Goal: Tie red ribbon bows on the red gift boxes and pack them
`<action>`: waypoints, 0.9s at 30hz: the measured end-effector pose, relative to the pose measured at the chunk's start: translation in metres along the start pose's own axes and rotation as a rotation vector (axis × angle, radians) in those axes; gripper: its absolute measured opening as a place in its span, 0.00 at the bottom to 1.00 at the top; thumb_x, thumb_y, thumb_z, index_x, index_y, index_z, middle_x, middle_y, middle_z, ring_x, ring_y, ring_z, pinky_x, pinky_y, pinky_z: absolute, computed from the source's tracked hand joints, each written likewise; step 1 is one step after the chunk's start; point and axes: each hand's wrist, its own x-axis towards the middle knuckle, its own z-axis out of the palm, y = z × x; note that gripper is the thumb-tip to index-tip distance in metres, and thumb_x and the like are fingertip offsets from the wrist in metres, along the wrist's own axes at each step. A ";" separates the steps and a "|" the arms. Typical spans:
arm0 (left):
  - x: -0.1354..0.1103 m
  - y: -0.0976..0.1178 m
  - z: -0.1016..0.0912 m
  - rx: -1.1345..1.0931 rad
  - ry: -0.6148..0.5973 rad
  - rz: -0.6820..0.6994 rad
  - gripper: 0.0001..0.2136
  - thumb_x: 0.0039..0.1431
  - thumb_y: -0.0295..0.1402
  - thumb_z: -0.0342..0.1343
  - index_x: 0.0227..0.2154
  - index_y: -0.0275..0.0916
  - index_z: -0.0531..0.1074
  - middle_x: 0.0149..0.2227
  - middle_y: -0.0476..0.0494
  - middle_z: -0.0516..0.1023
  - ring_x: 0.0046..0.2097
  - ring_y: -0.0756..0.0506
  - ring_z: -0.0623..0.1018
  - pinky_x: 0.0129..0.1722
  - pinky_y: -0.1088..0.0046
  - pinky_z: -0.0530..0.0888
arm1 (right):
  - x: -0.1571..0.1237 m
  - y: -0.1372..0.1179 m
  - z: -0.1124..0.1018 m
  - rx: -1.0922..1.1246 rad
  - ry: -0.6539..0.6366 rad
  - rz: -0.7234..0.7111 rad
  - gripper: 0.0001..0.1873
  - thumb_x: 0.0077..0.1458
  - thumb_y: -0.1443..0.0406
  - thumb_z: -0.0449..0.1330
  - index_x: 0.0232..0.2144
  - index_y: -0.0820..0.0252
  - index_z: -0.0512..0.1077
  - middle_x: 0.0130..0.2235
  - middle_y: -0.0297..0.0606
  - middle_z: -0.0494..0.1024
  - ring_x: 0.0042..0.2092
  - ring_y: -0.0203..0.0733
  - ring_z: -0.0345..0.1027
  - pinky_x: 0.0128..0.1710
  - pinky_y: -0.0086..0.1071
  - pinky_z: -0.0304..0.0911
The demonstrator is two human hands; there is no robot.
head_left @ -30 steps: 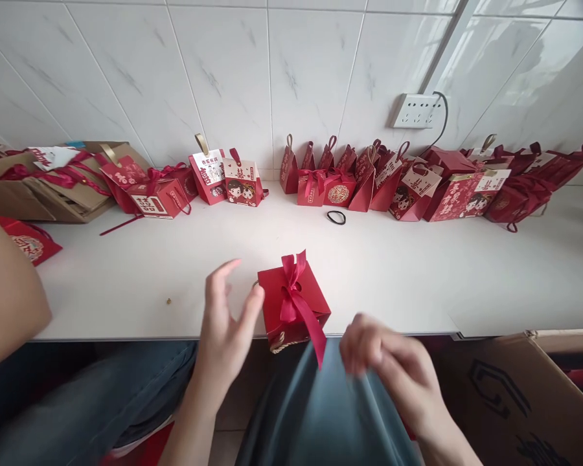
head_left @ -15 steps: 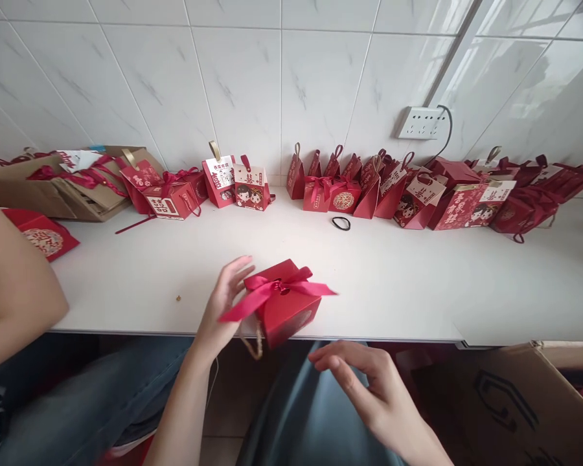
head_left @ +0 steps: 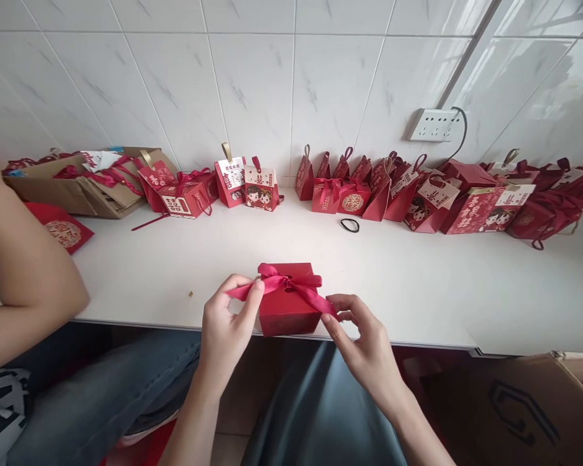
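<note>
A red gift box (head_left: 290, 318) sits at the front edge of the white table, topped by a tied bow of crimson ribbon (head_left: 272, 283). My left hand (head_left: 230, 317) pinches the bow's left tail between thumb and fingers, beside the box's left side. At the box's right front corner, my right hand (head_left: 359, 330) is closed on the right tail of the same ribbon. The knot lies in the middle of the lid, over a small dark opening.
Red gift boxes (head_left: 352, 194) line the tiled wall. A black hair tie (head_left: 350, 225) lies before them. An opened cardboard box (head_left: 121, 200) with ribbons stands at the left, near a co-worker's arm (head_left: 34, 259). A large carton (head_left: 505, 408) is at the lower right.
The gift box has turned to face me squarely. My left hand has gone from the box's side to the left ribbon tail; my right hand has risen and taken the right tail.
</note>
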 end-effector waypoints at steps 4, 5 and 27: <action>-0.009 0.000 0.008 0.063 0.032 0.270 0.07 0.59 0.33 0.51 0.26 0.41 0.65 0.28 0.49 0.70 0.32 0.49 0.73 0.29 0.74 0.71 | 0.001 -0.006 0.002 0.030 0.034 0.008 0.11 0.59 0.58 0.54 0.29 0.58 0.68 0.29 0.37 0.73 0.32 0.39 0.67 0.26 0.29 0.63; -0.012 -0.002 0.010 0.089 0.032 0.349 0.05 0.59 0.31 0.52 0.27 0.41 0.65 0.31 0.47 0.70 0.35 0.48 0.73 0.31 0.74 0.72 | 0.000 -0.007 0.001 0.036 0.039 -0.001 0.11 0.59 0.59 0.54 0.28 0.58 0.68 0.28 0.36 0.72 0.31 0.39 0.67 0.27 0.29 0.64; -0.030 0.007 0.003 0.075 -0.457 0.539 0.06 0.51 0.25 0.51 0.32 0.42 0.67 0.48 0.41 0.76 0.52 0.39 0.71 0.50 0.55 0.70 | -0.022 -0.030 0.000 -0.137 -0.142 0.158 0.23 0.59 0.51 0.51 0.18 0.57 0.56 0.17 0.30 0.59 0.19 0.31 0.47 0.17 0.28 0.44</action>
